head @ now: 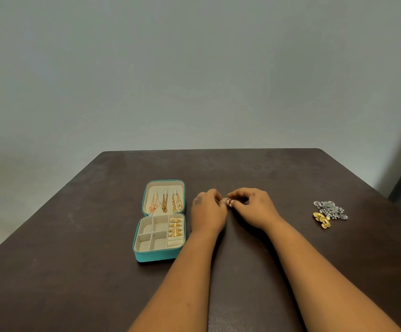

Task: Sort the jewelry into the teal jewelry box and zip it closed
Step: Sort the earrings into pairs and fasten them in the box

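Both hands are meeting over the dark table, just right of the teal jewelry box. The left hand and right hand are each curling fingers in, pinching a small cluster of rings between their fingertips. The box is lying open, apart from the left hand. Its lid is holding three gold chains hanging on hooks; its base is holding four gold rings in the right-hand ring roll, with the other compartments showing only lining. Well off to the right, silver pieces are touching gold pieces in a loose pile. The held rings are too small and too covered by fingers to count. The pile's pieces are too tangled to tell apart.
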